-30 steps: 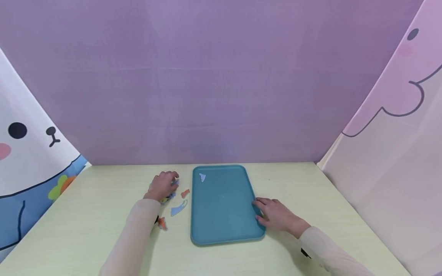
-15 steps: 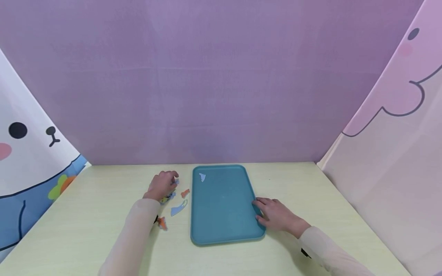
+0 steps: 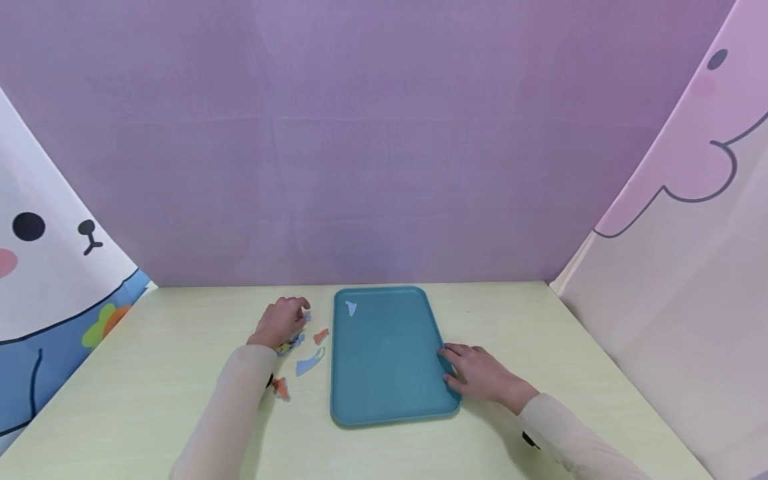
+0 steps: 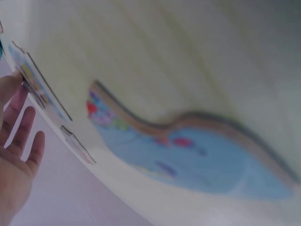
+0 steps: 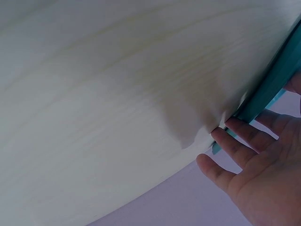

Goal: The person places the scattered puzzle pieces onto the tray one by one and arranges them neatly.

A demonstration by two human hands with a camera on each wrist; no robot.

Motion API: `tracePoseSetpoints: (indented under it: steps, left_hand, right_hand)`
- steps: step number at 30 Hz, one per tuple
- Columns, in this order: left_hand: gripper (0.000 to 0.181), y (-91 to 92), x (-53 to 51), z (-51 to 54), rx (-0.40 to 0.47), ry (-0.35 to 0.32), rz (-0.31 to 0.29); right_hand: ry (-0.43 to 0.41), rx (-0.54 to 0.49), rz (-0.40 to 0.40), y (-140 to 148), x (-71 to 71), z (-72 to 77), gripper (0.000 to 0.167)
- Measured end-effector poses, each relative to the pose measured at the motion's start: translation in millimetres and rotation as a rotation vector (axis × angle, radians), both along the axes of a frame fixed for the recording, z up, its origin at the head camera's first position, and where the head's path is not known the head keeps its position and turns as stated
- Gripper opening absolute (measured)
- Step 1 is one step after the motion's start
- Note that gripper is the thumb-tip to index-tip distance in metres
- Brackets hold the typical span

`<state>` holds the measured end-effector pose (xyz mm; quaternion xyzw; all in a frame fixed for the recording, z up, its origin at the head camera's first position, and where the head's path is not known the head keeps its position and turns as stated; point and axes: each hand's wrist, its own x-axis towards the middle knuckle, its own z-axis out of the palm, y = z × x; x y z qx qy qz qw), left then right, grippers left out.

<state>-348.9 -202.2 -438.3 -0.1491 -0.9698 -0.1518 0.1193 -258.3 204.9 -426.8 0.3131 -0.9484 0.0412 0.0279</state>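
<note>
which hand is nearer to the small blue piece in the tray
Left. The left hand is just left of the tray, across its rim from the small blue piece; the right hand is at the tray's right edge, diagonally opposite.

The right hand [image 5: 268, 169], palm in view and fingers [image 5: 235, 146] spread and fairly straight, touches the side of a teal tray [image 5: 270, 87] (the thumb is partly cut off). A soft shadow [image 5: 188, 113] falls on the pale wood-grained tabletop [image 5: 84, 127]; past its far edge is a lavender backdrop [image 5: 183, 202].
</note>
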Motion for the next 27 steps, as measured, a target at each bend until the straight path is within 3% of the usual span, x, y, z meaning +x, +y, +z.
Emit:
tracePoseSetpoints:
  steps: [14, 27]
  left_hand:
    - [0.017, -2.4, -1.5, -2.6, -0.022, 0.023, -0.03]
    - [0.016, 3.7, 0.2, 3.7, -0.024, 0.042, -0.095]
  right_hand:
    - [-0.018, -0.004, -0.011, -0.9, -0.1, -0.7, 0.048]
    - [-0.009, 0.006, -0.012, -0.2, -0.7, -1.3, 0.048]
